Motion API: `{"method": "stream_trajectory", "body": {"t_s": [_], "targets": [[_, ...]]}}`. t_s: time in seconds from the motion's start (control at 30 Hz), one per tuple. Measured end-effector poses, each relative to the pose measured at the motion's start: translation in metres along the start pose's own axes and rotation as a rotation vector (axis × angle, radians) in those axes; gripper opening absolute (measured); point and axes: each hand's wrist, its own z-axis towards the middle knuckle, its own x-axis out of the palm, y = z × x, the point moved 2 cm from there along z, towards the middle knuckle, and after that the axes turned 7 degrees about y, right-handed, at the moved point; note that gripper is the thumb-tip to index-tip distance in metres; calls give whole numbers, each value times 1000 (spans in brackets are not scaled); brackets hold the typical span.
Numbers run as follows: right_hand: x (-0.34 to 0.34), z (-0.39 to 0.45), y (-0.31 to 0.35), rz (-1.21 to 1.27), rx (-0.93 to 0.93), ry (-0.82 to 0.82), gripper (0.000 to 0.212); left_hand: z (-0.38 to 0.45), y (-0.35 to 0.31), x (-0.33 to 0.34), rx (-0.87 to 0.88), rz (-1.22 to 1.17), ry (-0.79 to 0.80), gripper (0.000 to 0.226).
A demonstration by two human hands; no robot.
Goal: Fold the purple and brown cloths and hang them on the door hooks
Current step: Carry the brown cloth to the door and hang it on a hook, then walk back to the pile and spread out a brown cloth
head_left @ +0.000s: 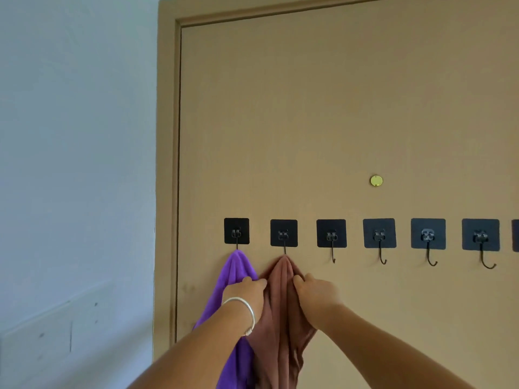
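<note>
Pale wall [75, 164] filled the left of the view, and beside it stood a tan door [323, 122] in its frame, carrying a row of black adhesive hooks [331, 234] across its width. On the first hook from the left hung the purple cloth [236, 270], gathered to a point at the top and trailing down behind the left forearm. On the second hook [284, 233] hung the brown cloth [283, 310], its long axis vertical, bunched into pleats under the hook tip. Both hands were on that brown cloth just below the hook: the left hand [247, 290], with a silver bangle [244, 313] at the wrist, pinched its left edge, touching the purple cloth beside it; the right hand [317, 293] gripped its right edge with curled fingers. The cloth lay between the two hands, equally near to each. Any smoothing would likely run downward along the folds, and the close purple neighbour could be dragged by the left hand. Hooks further right hung bare, and a small brass disc [376, 181] sat above them.
</note>
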Motion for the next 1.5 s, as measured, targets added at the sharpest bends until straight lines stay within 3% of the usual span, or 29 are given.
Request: {"method": "stream_trajectory", "body": {"t_s": [0.17, 0.3, 0.4, 0.47, 0.57, 0.7, 0.87, 1.07, 1.3, 1.5], "targets": [[6, -4, 0, 30, -26, 29, 50, -10, -15, 17, 56, -287, 190, 53], [1, -17, -13, -21, -72, 31, 56, -27, -12, 4, 44, -131, 240, 44], [-12, -30, -27, -17, -95, -66, 39, -37, -10, -30, -14, 41, 10, 31], [-24, -38, -43, 34, -95, -194, 29, -40, -15, -57, -14, 2, -218, 25], [-39, -52, -82, 39, -70, -387, 36, -31, -37, -86, 168, -11, -529, 32], [-41, -84, -157, -12, 127, -442, 49, -11, -102, -92, 351, -13, -649, 49], [-33, -137, -234, -58, 340, -386, 57, -2, -185, -86, 445, 61, -616, 56], [-21, -226, -299, -138, 583, -331, 61, -7, -295, -74, 669, -25, -633, 62], [-23, -317, -336, -266, 864, -234, 62, -25, -399, -66, 1031, -163, -660, 64], [-40, -389, -326, -363, 1119, -139, 64, -54, -471, -67, 1296, -273, -625, 65]]}}
